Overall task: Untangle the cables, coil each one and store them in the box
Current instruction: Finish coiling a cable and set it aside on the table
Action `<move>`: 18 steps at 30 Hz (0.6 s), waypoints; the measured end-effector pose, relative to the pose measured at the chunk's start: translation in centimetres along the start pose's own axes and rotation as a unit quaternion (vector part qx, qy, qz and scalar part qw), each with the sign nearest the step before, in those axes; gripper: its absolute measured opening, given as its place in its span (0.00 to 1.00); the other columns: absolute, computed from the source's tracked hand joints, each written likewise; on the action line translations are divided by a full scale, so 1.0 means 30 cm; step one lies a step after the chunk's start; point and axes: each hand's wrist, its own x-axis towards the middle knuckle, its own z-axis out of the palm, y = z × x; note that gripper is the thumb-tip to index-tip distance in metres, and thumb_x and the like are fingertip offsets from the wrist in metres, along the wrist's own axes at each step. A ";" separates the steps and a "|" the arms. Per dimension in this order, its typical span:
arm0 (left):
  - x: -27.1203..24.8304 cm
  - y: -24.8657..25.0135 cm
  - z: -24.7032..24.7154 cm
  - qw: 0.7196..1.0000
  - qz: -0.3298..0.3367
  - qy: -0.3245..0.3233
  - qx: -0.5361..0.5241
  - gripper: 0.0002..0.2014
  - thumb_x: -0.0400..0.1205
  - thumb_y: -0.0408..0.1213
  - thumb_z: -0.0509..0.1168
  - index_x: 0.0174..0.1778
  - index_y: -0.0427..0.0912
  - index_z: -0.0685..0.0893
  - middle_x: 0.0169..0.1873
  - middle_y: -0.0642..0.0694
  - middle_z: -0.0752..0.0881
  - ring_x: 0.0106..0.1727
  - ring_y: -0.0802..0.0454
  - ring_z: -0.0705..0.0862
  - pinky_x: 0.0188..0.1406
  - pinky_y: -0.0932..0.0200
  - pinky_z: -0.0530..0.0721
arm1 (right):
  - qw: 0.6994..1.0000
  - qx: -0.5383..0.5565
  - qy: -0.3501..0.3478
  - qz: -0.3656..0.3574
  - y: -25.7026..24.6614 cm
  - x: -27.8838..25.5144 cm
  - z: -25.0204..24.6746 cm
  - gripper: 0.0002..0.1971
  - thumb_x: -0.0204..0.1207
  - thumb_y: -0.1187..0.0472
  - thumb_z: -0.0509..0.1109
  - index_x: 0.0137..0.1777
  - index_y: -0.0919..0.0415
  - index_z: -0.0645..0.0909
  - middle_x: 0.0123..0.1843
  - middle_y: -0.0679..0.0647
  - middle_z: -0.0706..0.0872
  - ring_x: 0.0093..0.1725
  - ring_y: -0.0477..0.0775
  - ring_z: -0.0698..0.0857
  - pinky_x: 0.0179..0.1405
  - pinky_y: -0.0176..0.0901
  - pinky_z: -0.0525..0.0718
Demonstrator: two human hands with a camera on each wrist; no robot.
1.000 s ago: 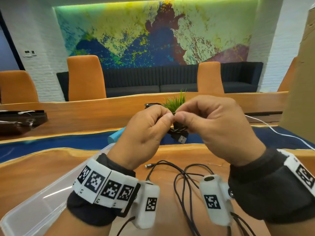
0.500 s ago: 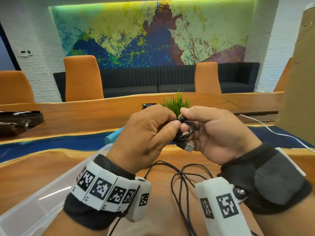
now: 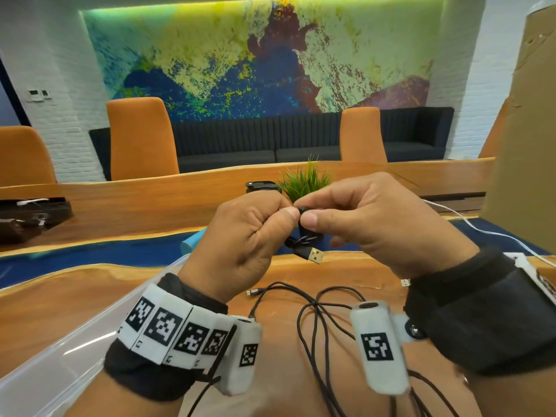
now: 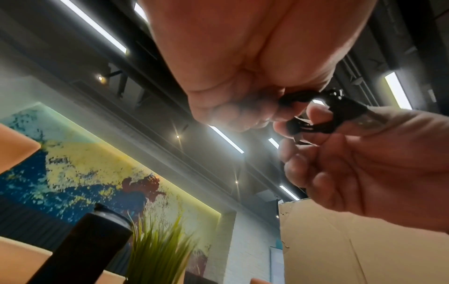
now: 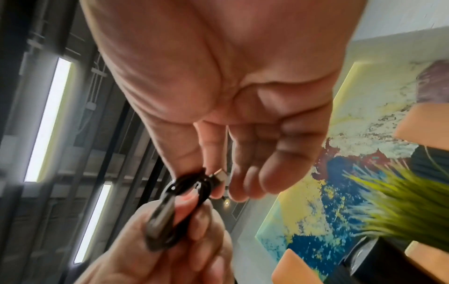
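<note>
Both hands are raised above the wooden table [image 3: 75,299] and hold one small black cable coil [image 3: 304,237] between them. My left hand [image 3: 281,211] grips the coil in curled fingers. My right hand [image 3: 311,217] pinches its top end with thumb and forefinger. A USB plug [image 3: 314,255] hangs below the coil. The left wrist view shows the coil [image 4: 313,117] pinched between both hands. In the right wrist view the coil [image 5: 187,190] sits at my fingertips. More tangled black cables [image 3: 316,320] lie on the table under my wrists. The clear plastic box [image 3: 57,359] stands at the lower left.
A white cable [image 3: 478,227] runs along the table at the right, beside a tall cardboard box [image 3: 526,130]. A green potted plant [image 3: 305,180] and a black object [image 3: 260,186] stand behind my hands. Orange chairs line the far side.
My right hand has turned back over, so its palm no longer faces me, and its thumb now pinches the coil's top. The USB plug still hangs below, and the left hand keeps its grip.
</note>
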 end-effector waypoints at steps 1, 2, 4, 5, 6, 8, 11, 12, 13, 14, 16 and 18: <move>-0.001 0.000 0.007 1.000 -0.009 -0.002 -0.010 0.17 0.85 0.50 0.56 0.38 0.44 0.84 0.31 0.50 0.81 0.35 0.51 0.80 0.32 0.55 0.78 | 1.000 -0.014 -0.006 -0.003 0.000 -0.001 -0.009 0.08 0.73 0.57 0.76 0.51 0.52 0.91 0.41 0.45 0.92 0.44 0.40 0.89 0.36 0.28 0.84; -0.002 0.004 0.016 1.000 -0.016 -0.003 -0.020 0.17 0.84 0.50 0.56 0.38 0.45 0.83 0.31 0.48 0.82 0.36 0.50 0.81 0.33 0.50 0.80 | 0.999 -0.038 -0.007 -0.012 0.000 -0.002 -0.016 0.07 0.73 0.58 0.77 0.51 0.53 0.91 0.40 0.45 0.92 0.43 0.39 0.89 0.38 0.28 0.84; -0.005 0.011 0.034 0.999 -0.020 -0.003 -0.037 0.17 0.85 0.50 0.56 0.39 0.45 0.83 0.32 0.46 0.83 0.36 0.49 0.82 0.34 0.44 0.81 | 0.994 -0.102 -0.005 -0.033 -0.004 -0.004 -0.021 0.06 0.74 0.59 0.76 0.50 0.52 0.92 0.39 0.45 0.92 0.43 0.39 0.88 0.41 0.33 0.86; -0.005 0.014 0.039 0.999 -0.020 -0.001 -0.046 0.17 0.85 0.49 0.56 0.40 0.44 0.83 0.32 0.45 0.83 0.36 0.49 0.82 0.34 0.43 0.81 | 0.992 -0.122 -0.003 -0.040 -0.006 -0.005 -0.021 0.06 0.75 0.59 0.75 0.50 0.52 0.92 0.39 0.45 0.91 0.43 0.41 0.88 0.42 0.36 0.86; -0.004 0.016 0.042 0.998 -0.023 0.002 -0.060 0.17 0.85 0.49 0.56 0.40 0.43 0.83 0.33 0.43 0.83 0.36 0.48 0.81 0.34 0.42 0.81 | 0.991 -0.125 0.000 -0.042 -0.004 -0.004 -0.022 0.06 0.76 0.59 0.75 0.50 0.52 0.92 0.39 0.46 0.91 0.43 0.43 0.88 0.43 0.38 0.87; -0.001 0.022 0.037 0.996 -0.034 0.007 -0.084 0.18 0.85 0.51 0.57 0.40 0.43 0.83 0.33 0.39 0.82 0.36 0.44 0.81 0.34 0.41 0.81 | 0.996 -0.084 0.001 -0.029 0.004 -0.001 -0.022 0.06 0.77 0.60 0.74 0.50 0.53 0.91 0.39 0.49 0.92 0.42 0.49 0.89 0.42 0.42 0.89; 0.004 0.031 0.022 0.996 -0.050 0.008 -0.073 0.17 0.83 0.54 0.58 0.41 0.46 0.85 0.33 0.44 0.84 0.36 0.47 0.83 0.34 0.45 0.82 | 1.000 -0.020 0.006 -0.011 0.014 0.003 -0.015 0.06 0.77 0.62 0.74 0.50 0.56 0.91 0.41 0.56 0.92 0.41 0.58 0.88 0.39 0.47 0.89; 0.005 0.032 0.017 0.996 -0.058 0.007 -0.068 0.17 0.82 0.54 0.59 0.42 0.46 0.85 0.34 0.46 0.85 0.37 0.47 0.83 0.36 0.44 0.83 | 1.000 0.001 0.007 -0.003 0.016 0.005 -0.013 0.05 0.76 0.63 0.74 0.50 0.58 0.91 0.41 0.58 0.92 0.40 0.59 0.88 0.38 0.48 0.89; 0.005 0.031 0.012 0.996 -0.064 0.002 -0.068 0.16 0.83 0.53 0.60 0.43 0.46 0.86 0.35 0.46 0.86 0.38 0.46 0.84 0.38 0.42 0.84 | 1.000 0.028 0.007 0.011 0.018 0.006 -0.013 0.06 0.76 0.63 0.75 0.50 0.59 0.90 0.42 0.60 0.92 0.37 0.60 0.87 0.37 0.48 0.89; 0.006 0.031 0.007 0.995 -0.069 -0.005 -0.071 0.15 0.84 0.52 0.61 0.45 0.46 0.86 0.36 0.45 0.87 0.39 0.45 0.85 0.40 0.40 0.85 | 0.998 0.059 0.005 0.029 0.021 0.008 -0.015 0.06 0.75 0.64 0.75 0.50 0.61 0.90 0.42 0.62 0.92 0.36 0.59 0.86 0.36 0.47 0.89; 0.005 0.032 0.000 0.994 -0.079 -0.021 -0.076 0.13 0.85 0.49 0.62 0.47 0.46 0.87 0.39 0.41 0.88 0.41 0.41 0.86 0.42 0.34 0.84 | 0.991 0.117 0.000 0.061 0.026 0.011 -0.023 0.07 0.75 0.65 0.75 0.51 0.63 0.90 0.44 0.65 0.91 0.36 0.56 0.85 0.34 0.44 0.87; 0.003 0.039 -0.003 0.993 -0.090 -0.039 -0.059 0.12 0.85 0.50 0.63 0.47 0.48 0.88 0.39 0.41 0.88 0.42 0.42 0.86 0.43 0.35 0.84 | 0.990 0.119 0.009 0.071 0.030 0.011 -0.032 0.06 0.75 0.65 0.75 0.50 0.63 0.90 0.43 0.65 0.91 0.36 0.54 0.85 0.31 0.41 0.85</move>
